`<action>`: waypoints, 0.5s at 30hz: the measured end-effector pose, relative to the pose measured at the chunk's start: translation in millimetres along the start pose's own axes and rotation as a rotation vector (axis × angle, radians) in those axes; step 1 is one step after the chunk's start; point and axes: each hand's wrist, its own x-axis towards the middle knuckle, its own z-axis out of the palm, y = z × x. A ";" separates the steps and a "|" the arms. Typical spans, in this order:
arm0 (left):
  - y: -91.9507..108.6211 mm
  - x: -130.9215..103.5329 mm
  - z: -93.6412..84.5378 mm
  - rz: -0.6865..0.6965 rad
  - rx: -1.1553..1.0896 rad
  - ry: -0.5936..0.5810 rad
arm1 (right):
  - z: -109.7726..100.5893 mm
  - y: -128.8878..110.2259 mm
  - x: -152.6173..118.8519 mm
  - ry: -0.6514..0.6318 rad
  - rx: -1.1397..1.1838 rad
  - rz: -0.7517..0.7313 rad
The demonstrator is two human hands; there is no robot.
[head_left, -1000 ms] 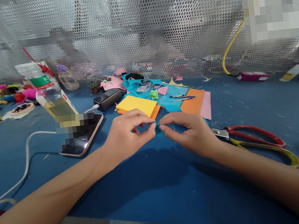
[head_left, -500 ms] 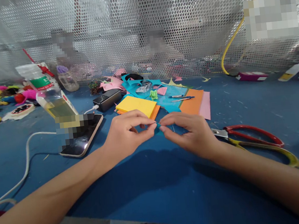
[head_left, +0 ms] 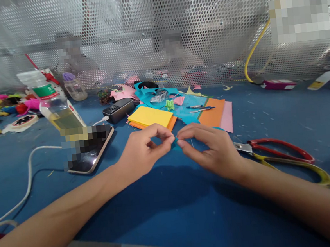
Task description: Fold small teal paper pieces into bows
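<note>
A small piece of blue paper point(head_left: 176, 141) is pinched between my two hands, above the blue table point(head_left: 161, 202). My left hand point(head_left: 148, 147) grips its left side with thumb and fingertips. On the other side my right hand point(head_left: 210, 146) holds it the same way, the two sets of fingertips almost touching. Most of the piece is covered by the fingers, so its shape is hard to make out. Just behind the hands lie a stack of yellow paper point(head_left: 151, 117) and orange paper point(head_left: 212, 112). Scissors point(head_left: 283, 154) with red and yellow handles rest beside my right wrist.
To the left are a phone point(head_left: 100, 152), a tilted bottle point(head_left: 60, 107) and a black box-shaped device point(head_left: 119, 110) with a white cable point(head_left: 31, 169). Blue paper scraps point(head_left: 144, 94), a pen point(head_left: 201, 108) and a crumpled green piece point(head_left: 169, 104) lie behind. A perforated metal screen point(head_left: 202, 25) stands at the back.
My left fingers have arched slightly higher and shifted a little to the right. Both hands keep their pinch on the blue paper.
</note>
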 end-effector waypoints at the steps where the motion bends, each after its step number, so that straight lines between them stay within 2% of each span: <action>1: -0.2 -0.3 1.0 -0.009 -0.015 0.044 | -0.2 -0.2 0.5 0.003 0.007 0.014; 4: 1.4 -0.1 1.9 -0.035 -0.038 0.198 | 0.2 -0.2 1.7 0.008 0.037 0.046; 6: 3.8 0.5 1.2 -0.035 -0.041 0.246 | 0.8 0.2 1.9 0.003 0.066 0.073; 10: 6.6 1.7 0.0 -0.010 -0.046 0.218 | 1.0 0.5 1.8 0.001 0.115 0.127; 15: 6.1 2.4 1.1 0.000 -0.011 0.225 | 1.2 0.3 2.0 0.014 0.092 0.094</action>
